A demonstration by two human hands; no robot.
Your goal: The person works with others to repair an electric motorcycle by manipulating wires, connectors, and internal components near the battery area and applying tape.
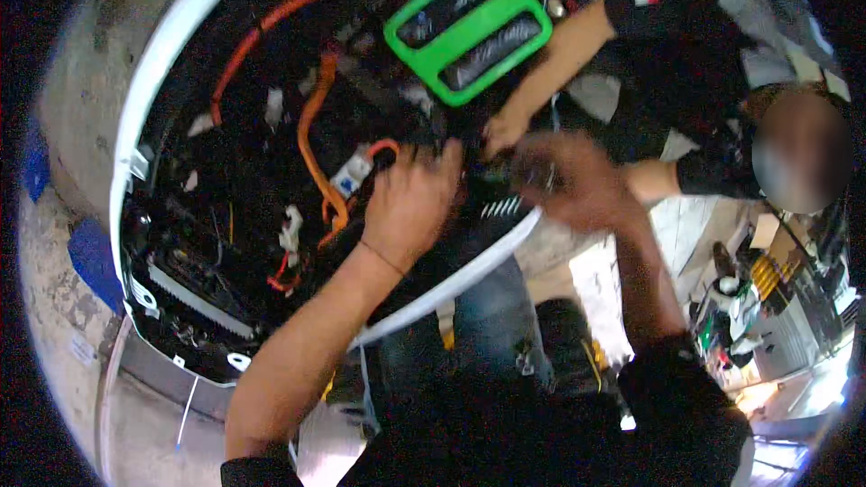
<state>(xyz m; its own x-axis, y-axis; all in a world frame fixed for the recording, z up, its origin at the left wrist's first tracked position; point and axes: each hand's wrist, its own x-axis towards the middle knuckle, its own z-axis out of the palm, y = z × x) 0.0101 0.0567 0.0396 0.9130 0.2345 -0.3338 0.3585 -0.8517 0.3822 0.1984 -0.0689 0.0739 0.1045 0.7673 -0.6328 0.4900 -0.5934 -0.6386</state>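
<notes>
My left hand (410, 194) reaches into the vehicle's engine bay, its fingers curled on something dark that I cannot make out. Beside it are a white connector (350, 176) and thick orange cables (311, 149). My right hand (564, 180) is farther right, over the bay's near edge, blurred; whether it holds something is unclear. A co-worker's forearm (654, 180) shows partly behind it. A long tan shape (564, 54), too unclear to name, lies above both hands, next to a green-framed object (474, 22) with two dark panels.
The bay's pale curved rim (135, 131) runs around the left and front. A co-worker (767, 171) leans in at the right. Assorted items (767, 289) crowd the lower right. Concrete floor (72, 352) and blue objects (95, 261) lie at the left.
</notes>
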